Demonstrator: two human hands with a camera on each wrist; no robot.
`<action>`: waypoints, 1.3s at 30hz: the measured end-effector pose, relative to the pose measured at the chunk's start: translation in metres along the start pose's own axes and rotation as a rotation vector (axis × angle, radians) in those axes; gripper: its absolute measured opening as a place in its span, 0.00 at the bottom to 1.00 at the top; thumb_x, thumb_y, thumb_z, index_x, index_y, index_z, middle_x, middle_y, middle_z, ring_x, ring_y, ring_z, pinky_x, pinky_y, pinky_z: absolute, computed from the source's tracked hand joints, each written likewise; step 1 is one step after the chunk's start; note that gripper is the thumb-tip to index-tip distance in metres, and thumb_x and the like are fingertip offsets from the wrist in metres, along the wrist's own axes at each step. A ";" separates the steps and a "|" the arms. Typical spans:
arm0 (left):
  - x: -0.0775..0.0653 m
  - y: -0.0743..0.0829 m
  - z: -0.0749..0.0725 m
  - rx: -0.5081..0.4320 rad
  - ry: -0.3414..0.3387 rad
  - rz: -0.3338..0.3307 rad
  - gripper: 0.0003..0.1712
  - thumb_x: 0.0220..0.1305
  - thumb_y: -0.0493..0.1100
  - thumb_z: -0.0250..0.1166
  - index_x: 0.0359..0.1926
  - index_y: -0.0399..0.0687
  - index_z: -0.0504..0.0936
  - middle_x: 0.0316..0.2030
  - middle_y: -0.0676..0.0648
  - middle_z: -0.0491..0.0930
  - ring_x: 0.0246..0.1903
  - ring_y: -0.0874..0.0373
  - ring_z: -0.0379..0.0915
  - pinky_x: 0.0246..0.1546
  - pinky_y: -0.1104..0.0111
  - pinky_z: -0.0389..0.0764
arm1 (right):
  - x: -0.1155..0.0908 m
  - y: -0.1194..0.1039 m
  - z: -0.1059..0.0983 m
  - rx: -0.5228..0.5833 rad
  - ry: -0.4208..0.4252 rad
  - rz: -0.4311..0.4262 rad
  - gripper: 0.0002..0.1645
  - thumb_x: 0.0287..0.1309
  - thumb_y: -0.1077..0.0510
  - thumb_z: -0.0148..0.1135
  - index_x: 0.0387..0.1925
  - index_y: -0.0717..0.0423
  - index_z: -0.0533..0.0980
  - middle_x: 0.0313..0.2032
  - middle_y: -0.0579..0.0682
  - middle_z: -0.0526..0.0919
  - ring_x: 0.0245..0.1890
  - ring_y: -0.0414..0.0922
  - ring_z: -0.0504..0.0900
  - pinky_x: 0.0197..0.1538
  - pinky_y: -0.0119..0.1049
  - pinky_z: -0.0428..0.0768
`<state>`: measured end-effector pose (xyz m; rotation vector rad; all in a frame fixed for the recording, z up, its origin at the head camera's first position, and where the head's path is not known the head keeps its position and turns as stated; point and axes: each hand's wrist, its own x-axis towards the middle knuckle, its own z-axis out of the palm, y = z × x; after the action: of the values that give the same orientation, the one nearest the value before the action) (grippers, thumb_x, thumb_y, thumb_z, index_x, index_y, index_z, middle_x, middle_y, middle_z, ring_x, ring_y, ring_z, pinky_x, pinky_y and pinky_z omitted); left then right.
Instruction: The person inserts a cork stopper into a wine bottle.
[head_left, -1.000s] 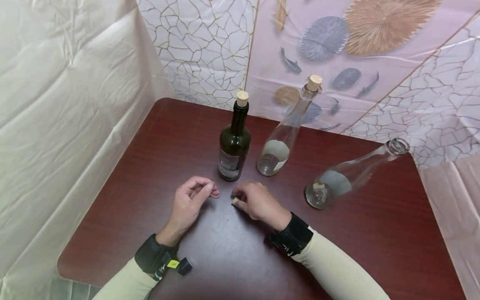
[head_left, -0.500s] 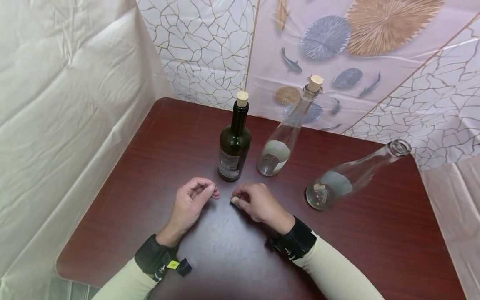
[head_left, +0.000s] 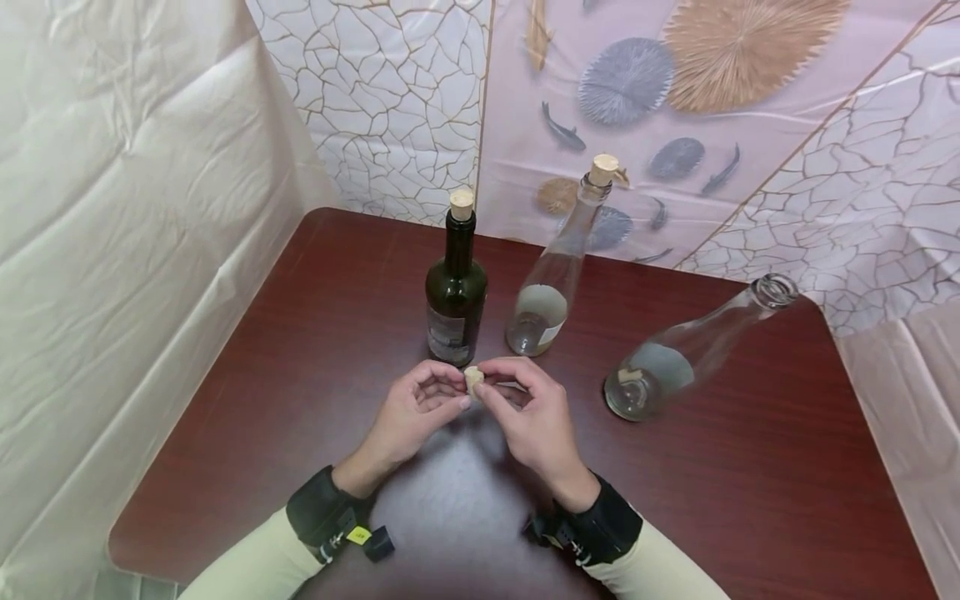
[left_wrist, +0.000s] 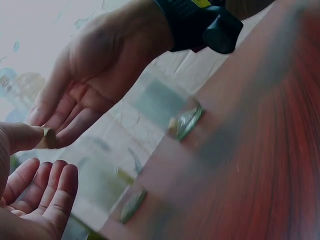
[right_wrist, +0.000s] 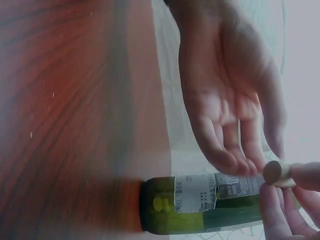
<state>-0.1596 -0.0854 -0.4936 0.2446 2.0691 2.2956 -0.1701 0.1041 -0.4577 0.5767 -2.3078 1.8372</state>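
In the head view, both hands meet in front of the dark green bottle [head_left: 456, 292]. My right hand [head_left: 531, 408] pinches a small cork [head_left: 474, 381] between thumb and fingertips. My left hand [head_left: 420, 410] is right beside it, fingers loosely bent, fingertips close to the cork's left side. The right wrist view shows the cork [right_wrist: 275, 173] end-on, close to the left hand's fingertips. In the left wrist view, the cork [left_wrist: 48, 138] is partly covered by fingers. A cork stopper [head_left: 461, 203] sits in the green bottle's mouth.
A clear bottle [head_left: 542, 300] with a cork stopper [head_left: 603, 170] stands right of the green one. Farther right is another clear bottle [head_left: 667, 375], its mouth unstoppered. They stand on a dark red wooden table [head_left: 300, 317], with patterned cloth [head_left: 390, 100] hanging behind.
My right hand has brought the cork up from near the tabletop, turning it more upright. My left hand has moved right to meet it. The head view has shifted slightly.
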 end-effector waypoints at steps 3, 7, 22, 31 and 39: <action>0.001 0.002 0.008 -0.029 -0.021 0.015 0.19 0.62 0.27 0.70 0.53 0.26 0.76 0.47 0.38 0.82 0.45 0.64 0.83 0.49 0.73 0.87 | -0.004 -0.001 0.001 0.070 0.024 0.000 0.13 0.62 0.68 0.72 0.49 0.62 0.84 0.48 0.59 0.87 0.48 0.40 0.86 0.50 0.32 0.89; 0.001 0.003 0.015 -0.056 -0.012 0.016 0.19 0.61 0.26 0.71 0.52 0.25 0.76 0.44 0.43 0.82 0.44 0.63 0.83 0.48 0.74 0.87 | -0.007 -0.001 0.001 0.088 0.037 0.003 0.13 0.62 0.69 0.71 0.49 0.63 0.83 0.48 0.60 0.86 0.48 0.38 0.85 0.50 0.30 0.89; 0.001 0.003 0.017 -0.042 -0.019 0.003 0.18 0.62 0.26 0.70 0.51 0.25 0.76 0.45 0.35 0.83 0.43 0.64 0.84 0.48 0.71 0.88 | -0.013 0.004 0.000 0.097 0.052 0.000 0.14 0.60 0.70 0.72 0.49 0.64 0.83 0.49 0.61 0.86 0.48 0.38 0.86 0.50 0.30 0.89; 0.002 -0.001 0.008 0.406 -0.005 0.271 0.16 0.58 0.27 0.73 0.47 0.37 0.82 0.43 0.41 0.84 0.42 0.55 0.85 0.46 0.69 0.89 | -0.013 0.006 -0.010 0.125 0.032 0.029 0.18 0.57 0.71 0.74 0.50 0.66 0.82 0.49 0.64 0.85 0.47 0.42 0.88 0.50 0.32 0.89; 0.003 0.003 0.000 0.976 0.049 0.663 0.13 0.59 0.31 0.74 0.45 0.45 0.85 0.44 0.48 0.82 0.44 0.56 0.82 0.46 0.64 0.87 | -0.010 0.006 -0.022 0.105 -0.069 0.186 0.25 0.56 0.72 0.74 0.56 0.67 0.79 0.50 0.64 0.84 0.48 0.47 0.89 0.51 0.31 0.89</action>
<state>-0.1621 -0.0851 -0.4899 1.0170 3.3236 1.2078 -0.1661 0.1284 -0.4606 0.4588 -2.3924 2.0630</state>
